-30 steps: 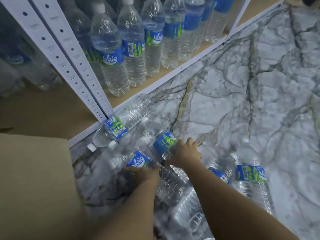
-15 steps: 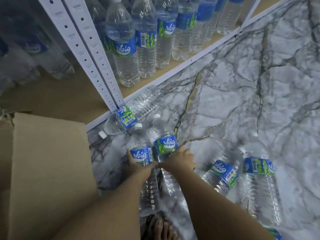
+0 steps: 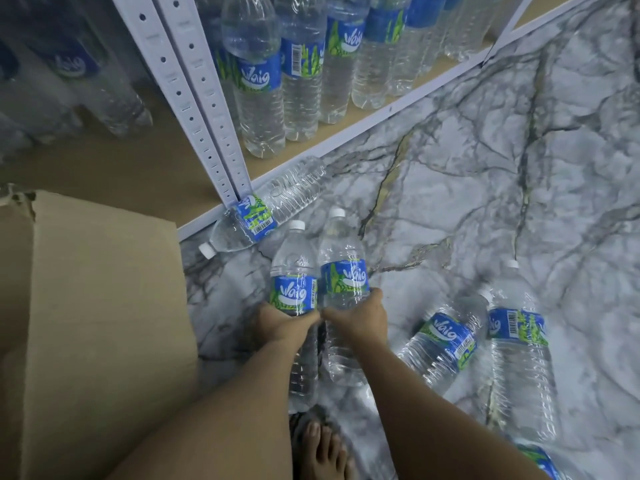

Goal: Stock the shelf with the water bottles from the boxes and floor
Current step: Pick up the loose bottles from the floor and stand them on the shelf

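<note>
My left hand (image 3: 282, 325) grips a clear water bottle (image 3: 293, 271) with a blue label, held upright above the floor. Beside it, my right hand (image 3: 360, 322) grips a second such bottle (image 3: 343, 258), the two bottles touching. Another bottle (image 3: 266, 213) lies on the marble floor against the shelf's front edge. Two more lie on the floor at the right, one (image 3: 445, 344) tilted and one (image 3: 519, 348) further right. The low shelf (image 3: 346, 133) holds several upright bottles (image 3: 258, 84).
A brown cardboard box flap (image 3: 100, 323) fills the lower left. A white perforated shelf post (image 3: 194, 98) rises between two shelf bays. My bare foot (image 3: 323, 448) stands below the held bottles. A further bottle's label (image 3: 540, 460) shows at the bottom right.
Both hands have lifted their bottles from lying on the floor to upright and raised them toward the shelf. The view has risen with them.
</note>
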Demonstrator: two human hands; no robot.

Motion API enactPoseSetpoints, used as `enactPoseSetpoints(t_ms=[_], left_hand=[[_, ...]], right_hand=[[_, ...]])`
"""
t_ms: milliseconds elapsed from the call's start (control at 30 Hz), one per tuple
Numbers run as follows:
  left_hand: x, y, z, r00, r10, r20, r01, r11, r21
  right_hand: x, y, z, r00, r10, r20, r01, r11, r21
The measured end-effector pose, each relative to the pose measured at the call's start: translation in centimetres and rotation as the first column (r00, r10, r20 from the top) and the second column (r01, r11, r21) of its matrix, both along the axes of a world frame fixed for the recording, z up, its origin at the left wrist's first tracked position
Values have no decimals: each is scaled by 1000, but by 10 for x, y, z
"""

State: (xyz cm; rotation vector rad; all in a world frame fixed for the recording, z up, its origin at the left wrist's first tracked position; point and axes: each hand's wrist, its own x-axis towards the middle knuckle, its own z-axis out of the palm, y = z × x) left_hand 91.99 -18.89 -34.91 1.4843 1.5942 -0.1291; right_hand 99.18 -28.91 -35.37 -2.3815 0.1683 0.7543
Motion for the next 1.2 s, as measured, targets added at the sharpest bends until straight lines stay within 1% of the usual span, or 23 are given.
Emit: enactPoseSetpoints(t_ms=[100, 200, 300, 367, 433, 567, 633, 767, 867, 933, 1000, 1067, 1133, 1200], left_hand=[[9, 1, 20, 998, -46, 41, 45, 999, 25], [20, 9, 52, 993, -97, 70, 90, 991, 95], [31, 15, 93, 981, -134, 137, 107, 977, 186], [37, 17, 128, 969, -158, 191, 105, 960, 259], [41, 18, 171, 943, -206, 261, 118, 941, 317], [36, 20, 265, 855, -339, 393, 131, 873, 469], [25, 21, 312, 799, -361, 481, 54, 840, 540], [-18, 20, 392, 673, -338, 658, -167, 797, 580], [-54, 24, 433, 604, -333, 724, -286, 757, 587], [-83, 31, 458, 573, -333, 749, -356, 722, 593], [-111, 43, 480, 551, -345, 760, -414, 677, 608], [-139, 59, 497, 540, -339, 771, -470, 638, 610], [-166, 73, 508, 560, -327, 762, -504, 596, 626], [-190, 87, 514, 589, -318, 743, -529, 543, 652]], right_hand=[[-4, -4, 17, 994, -88, 63, 82, 992, 97], [-1, -6, 47, 974, -194, 114, 171, 969, 180], [7, -10, 87, 952, -250, 174, 201, 945, 258], [13, -14, 119, 939, -264, 223, 185, 929, 320], [18, -18, 154, 918, -263, 297, 135, 911, 389], [20, -23, 233, 867, -268, 419, 10, 851, 525], [16, -22, 275, 839, -291, 460, -42, 808, 588], [-9, -10, 362, 777, -302, 553, -188, 726, 661], [-37, 6, 410, 762, -262, 592, -309, 656, 689], [-63, 22, 433, 745, -210, 633, -389, 634, 669], [-91, 42, 454, 730, -177, 660, -449, 603, 659], [-117, 62, 472, 739, -164, 654, -485, 545, 684], [-139, 83, 486, 749, -135, 649, -517, 493, 700], [-158, 105, 495, 739, -102, 665, -564, 446, 695]])
